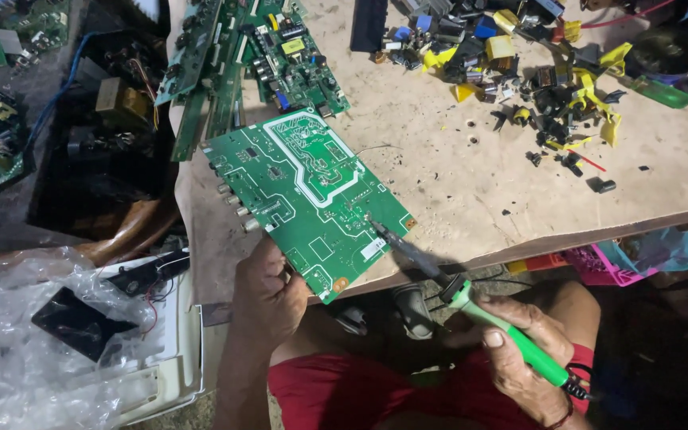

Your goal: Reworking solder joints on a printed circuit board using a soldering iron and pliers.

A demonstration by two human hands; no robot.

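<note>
A green circuit board point(306, 195) lies solder side up at the near edge of a wooden table point(471, 199), tilted and partly overhanging. My left hand point(264, 299) grips its near left edge from below. My right hand point(523, 354) holds a soldering iron with a green handle point(511, 334). The iron's dark tip point(377, 227) rests on the board near its right edge.
More green circuit boards point(280, 56) lie at the table's far left. A heap of loose black, yellow and blue components point(519, 64) covers the far right. Left of the table are an open box of parts point(113, 127), crumpled clear plastic point(25, 350) and a white casing point(173, 350).
</note>
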